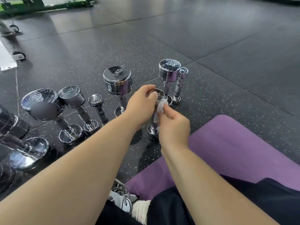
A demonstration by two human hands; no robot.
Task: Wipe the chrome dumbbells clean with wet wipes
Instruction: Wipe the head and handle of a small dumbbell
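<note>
Single head-worn wide-angle view, tilted forward and down from a seated person.

The camera looks along both forearms, close enough to fill the lower frame, to where the left hand (142,99) grips a small upright chrome dumbbell (152,131) and the right hand (174,126) pinches a crumpled white wet wipe (161,106) at mid-frame. Left of the fingers (149,87) stands a row of chrome dumbbells (117,78); beyond the fingertips the speckled black rubber floor (227,46) climbs to the top edge; right of the fingers lies a purple foam mat (235,151).

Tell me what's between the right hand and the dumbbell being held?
A white wet wipe, pinched by the right hand against that dumbbell; head view.
</note>
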